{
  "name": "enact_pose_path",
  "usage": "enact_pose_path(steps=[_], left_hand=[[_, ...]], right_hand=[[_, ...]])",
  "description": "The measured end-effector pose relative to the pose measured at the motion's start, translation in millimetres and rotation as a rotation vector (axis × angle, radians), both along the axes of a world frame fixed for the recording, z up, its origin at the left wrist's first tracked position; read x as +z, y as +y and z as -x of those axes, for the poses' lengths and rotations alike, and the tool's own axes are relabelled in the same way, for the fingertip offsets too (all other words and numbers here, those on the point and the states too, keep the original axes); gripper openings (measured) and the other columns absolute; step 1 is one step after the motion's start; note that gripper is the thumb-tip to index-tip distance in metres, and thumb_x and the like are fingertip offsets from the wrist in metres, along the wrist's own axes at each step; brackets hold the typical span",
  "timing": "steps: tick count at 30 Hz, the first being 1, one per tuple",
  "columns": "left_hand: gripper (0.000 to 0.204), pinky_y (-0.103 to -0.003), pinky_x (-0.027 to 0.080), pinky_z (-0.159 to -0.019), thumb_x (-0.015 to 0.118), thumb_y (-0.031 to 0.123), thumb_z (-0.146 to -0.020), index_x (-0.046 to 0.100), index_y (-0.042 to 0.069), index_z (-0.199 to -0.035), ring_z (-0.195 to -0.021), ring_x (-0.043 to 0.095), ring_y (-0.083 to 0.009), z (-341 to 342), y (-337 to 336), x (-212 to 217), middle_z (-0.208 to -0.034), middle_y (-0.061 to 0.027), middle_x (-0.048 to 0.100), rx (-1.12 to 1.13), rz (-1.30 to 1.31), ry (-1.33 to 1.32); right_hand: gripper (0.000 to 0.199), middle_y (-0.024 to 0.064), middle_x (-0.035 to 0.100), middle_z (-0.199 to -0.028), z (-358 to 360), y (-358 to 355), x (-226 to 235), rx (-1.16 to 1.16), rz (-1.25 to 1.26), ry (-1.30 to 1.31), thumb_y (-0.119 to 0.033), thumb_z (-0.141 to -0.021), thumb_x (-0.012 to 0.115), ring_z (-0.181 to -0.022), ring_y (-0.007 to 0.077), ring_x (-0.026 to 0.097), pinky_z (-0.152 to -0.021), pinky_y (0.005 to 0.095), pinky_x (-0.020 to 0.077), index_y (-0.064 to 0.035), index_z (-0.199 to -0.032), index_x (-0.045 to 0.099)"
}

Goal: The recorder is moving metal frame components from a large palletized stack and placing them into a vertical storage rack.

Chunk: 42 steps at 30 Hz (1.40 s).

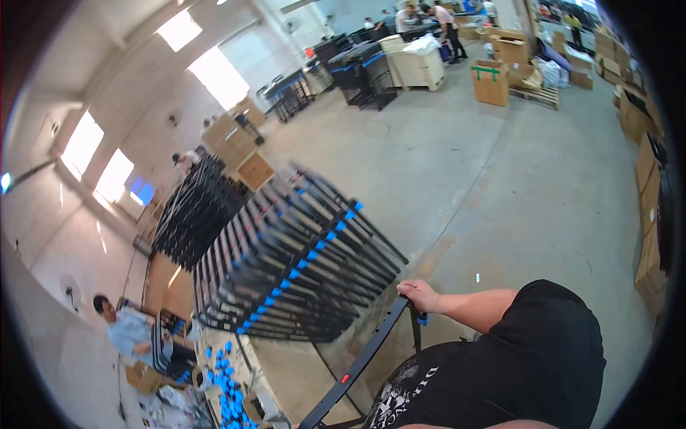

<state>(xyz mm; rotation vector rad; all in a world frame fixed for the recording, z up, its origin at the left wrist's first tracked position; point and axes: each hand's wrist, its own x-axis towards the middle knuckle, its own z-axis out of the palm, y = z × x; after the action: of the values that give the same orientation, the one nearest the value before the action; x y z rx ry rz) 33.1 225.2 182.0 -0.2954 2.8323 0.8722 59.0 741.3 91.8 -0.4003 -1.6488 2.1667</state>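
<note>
Black metal frame (pixel 366 357) slants up from the lower edge of the picture to just right of centre; my right hand (pixel 420 294) is curled around its upper end, a blue clip (pixel 423 319) just below it; my left hand is out of view, so I cannot tell how it is placed. Left of my knuckles stands a tight row of dark frames (pixel 325 314) with blue blocks (pixel 294 273); small blue pieces (pixel 232 400) lie heaped at the lower left. If I swung my end leftward, I think it could knock the nearest of that row; being slender and close-set, several might topple together; gripping only at this end could also let mine twist.
</note>
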Motion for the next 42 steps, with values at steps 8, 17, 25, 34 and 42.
enact_pose_path(steps=[8,17,25,34,42], left_hand=[[0.016,-0.035,0.051,-0.068,0.071,0.009,-0.084,0.067,0.004,-0.098,-0.077,0.061,-0.0185,95.0,205.2,-1.0,-0.084,-0.0077,0.065,-0.698,-0.269,0.013],[0.019,-0.033,0.05,-0.069,0.055,-0.007,-0.085,0.063,-0.001,-0.101,-0.076,0.056,-0.0177,112.3,496.3,12.1,-0.089,-0.0097,0.063,-0.601,-0.97,0.436],[0.004,-0.03,0.046,-0.067,0.056,0.001,-0.088,0.06,0.002,-0.088,-0.07,0.05,-0.0154,184.9,710.3,28.2,-0.076,-0.0027,0.057,-1.002,-0.928,0.229],[0.028,-0.028,0.043,-0.063,0.065,-0.004,-0.085,0.043,0.007,-0.071,-0.064,0.045,-0.0112,327.5,927.8,8.4,-0.067,-0.0017,0.048,-1.131,-1.367,-0.044],[0.03,-0.027,0.038,-0.059,0.069,-0.004,-0.081,0.044,0.006,-0.069,-0.061,0.043,-0.0118,386.0,1068.6,12.8,-0.064,-0.0015,0.046,-1.135,-1.448,0.05]], right_hand=[[0.037,-0.0017,0.049,-0.062,-90.3,199.6,-50.4,-0.343,0.257,0.095,-0.04,-0.097,0.059,-0.053,0.0106,0.046,-0.049,0.029,0.0349,-0.0097,-0.076,0.059],[0.032,-0.0071,0.045,-0.066,-209.2,335.8,84.6,-0.826,-0.069,-0.052,-0.025,-0.095,0.06,-0.065,0.0049,0.04,-0.058,0.0268,0.0323,-0.0075,-0.068,0.055],[0.031,-0.0067,0.046,-0.066,-209.5,416.9,128.8,-1.106,-0.174,-0.071,-0.024,-0.093,0.064,-0.065,0.0053,0.041,-0.057,0.0272,0.0328,-0.0056,-0.07,0.057],[0.026,-0.0039,0.05,-0.067,-121.7,474.5,187.3,-1.35,-0.397,-0.115,-0.021,-0.092,0.058,-0.067,0.0065,0.044,-0.06,0.0257,0.0345,-0.0058,-0.071,0.055],[0.026,0.005,0.053,-0.074,-58.5,623.3,182.0,-1.362,-0.418,0.087,-0.023,-0.091,0.053,-0.071,0.0139,0.05,-0.068,0.0286,0.0409,-0.0032,-0.073,0.053]])
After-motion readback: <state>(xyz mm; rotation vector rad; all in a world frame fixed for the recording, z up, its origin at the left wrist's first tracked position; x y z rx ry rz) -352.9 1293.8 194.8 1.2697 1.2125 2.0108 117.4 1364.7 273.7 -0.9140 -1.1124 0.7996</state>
